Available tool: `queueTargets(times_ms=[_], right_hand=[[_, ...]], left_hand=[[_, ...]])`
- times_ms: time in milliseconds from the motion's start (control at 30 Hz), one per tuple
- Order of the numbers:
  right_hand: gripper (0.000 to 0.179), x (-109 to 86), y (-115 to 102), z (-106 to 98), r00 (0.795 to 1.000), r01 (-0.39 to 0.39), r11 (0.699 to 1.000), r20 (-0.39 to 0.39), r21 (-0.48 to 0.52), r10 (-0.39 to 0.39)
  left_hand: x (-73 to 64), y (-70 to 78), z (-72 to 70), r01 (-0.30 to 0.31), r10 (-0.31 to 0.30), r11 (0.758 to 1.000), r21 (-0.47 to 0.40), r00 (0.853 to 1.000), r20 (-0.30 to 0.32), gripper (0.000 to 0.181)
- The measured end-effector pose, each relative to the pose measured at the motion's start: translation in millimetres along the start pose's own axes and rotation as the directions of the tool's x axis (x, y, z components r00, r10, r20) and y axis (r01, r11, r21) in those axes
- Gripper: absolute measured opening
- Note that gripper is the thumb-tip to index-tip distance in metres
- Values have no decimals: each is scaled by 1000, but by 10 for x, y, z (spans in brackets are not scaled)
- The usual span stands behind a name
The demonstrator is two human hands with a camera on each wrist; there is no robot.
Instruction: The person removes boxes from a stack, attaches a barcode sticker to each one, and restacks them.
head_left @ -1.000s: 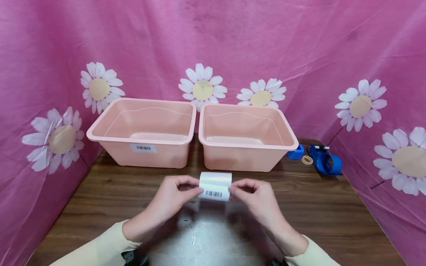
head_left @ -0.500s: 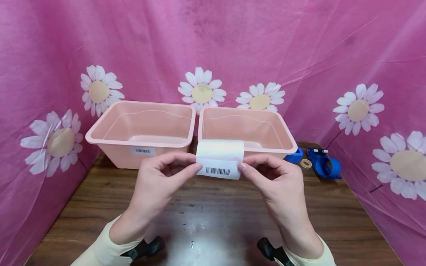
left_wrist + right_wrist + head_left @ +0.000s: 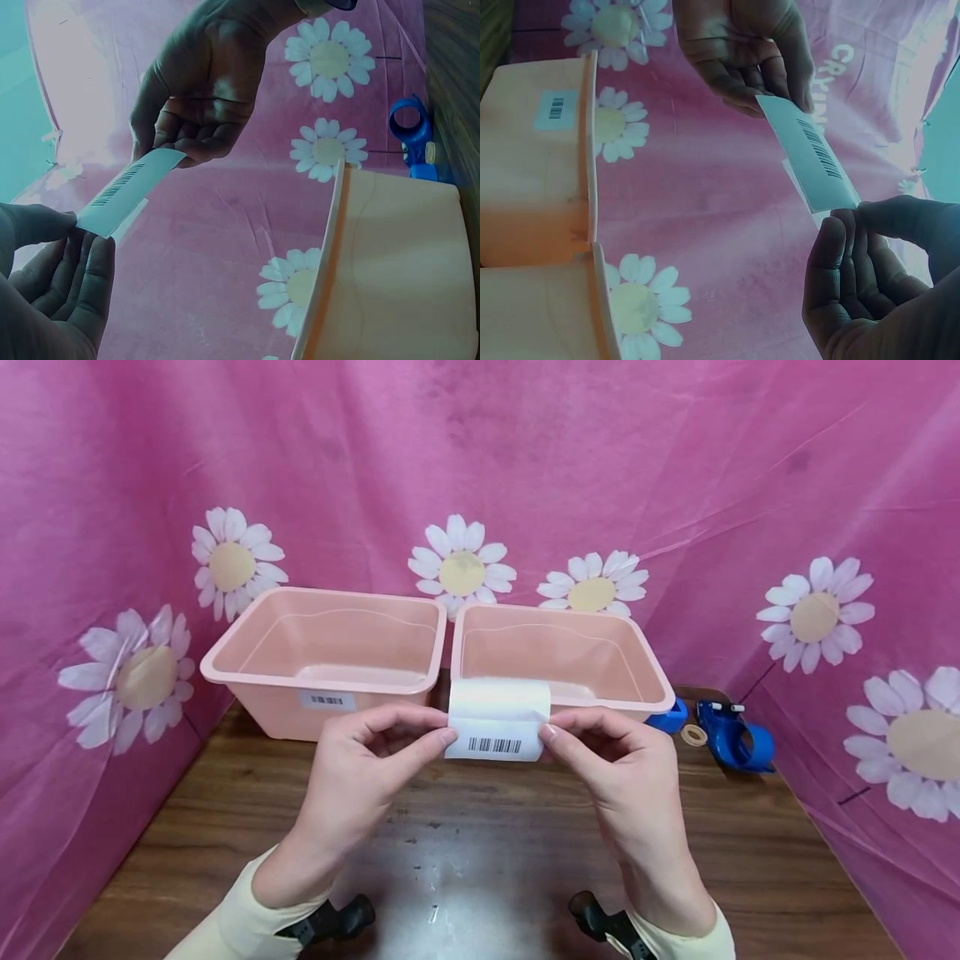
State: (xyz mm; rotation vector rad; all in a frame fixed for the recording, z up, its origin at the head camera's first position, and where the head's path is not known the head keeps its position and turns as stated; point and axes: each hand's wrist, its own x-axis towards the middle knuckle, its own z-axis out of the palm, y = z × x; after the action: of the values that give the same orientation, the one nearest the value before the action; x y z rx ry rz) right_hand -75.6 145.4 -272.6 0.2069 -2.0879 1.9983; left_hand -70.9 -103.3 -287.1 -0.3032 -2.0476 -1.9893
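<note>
A white barcode label [image 3: 498, 702] is held up in front of the right-hand pink bin [image 3: 645, 693], its printed barcode toward the head camera. My left hand [image 3: 352, 777] pinches its left edge between thumb and fingers, and my right hand [image 3: 626, 785] pinches the right edge the same way. The label overlaps that bin's front wall and rim in the head view. In the left wrist view the label [image 3: 127, 191] looks bent, with a second pale layer behind it. The right wrist view also shows the label [image 3: 802, 154] stretched between both hands.
Left of that bin stands a second pink bin [image 3: 262, 710] with a barcode label [image 3: 327, 701] on its front wall. At the right back of the wooden table [image 3: 480, 835] lie a blue tape dispenser [image 3: 731, 739], a tan ring [image 3: 693, 735] and another blue piece [image 3: 667, 718]. Pink flowered cloth surrounds the table.
Both hands have raised the label from low over the table to in front of the right bin's rim, closer to the head camera. Over the last half second they have barely moved.
</note>
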Motion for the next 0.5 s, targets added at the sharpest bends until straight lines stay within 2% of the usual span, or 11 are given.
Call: queueTargets(times_ms=[233, 500], right_hand=[[12, -11, 13, 15, 1000, 14, 1000, 8, 0, -14], [11, -4, 45, 10, 1000, -7, 998, 18, -56, 8]], left_hand=[[9, -6, -2, -8, 8, 1000, 24, 1000, -5, 13], [57, -22, -21, 34, -34, 999, 11, 999, 17, 10]])
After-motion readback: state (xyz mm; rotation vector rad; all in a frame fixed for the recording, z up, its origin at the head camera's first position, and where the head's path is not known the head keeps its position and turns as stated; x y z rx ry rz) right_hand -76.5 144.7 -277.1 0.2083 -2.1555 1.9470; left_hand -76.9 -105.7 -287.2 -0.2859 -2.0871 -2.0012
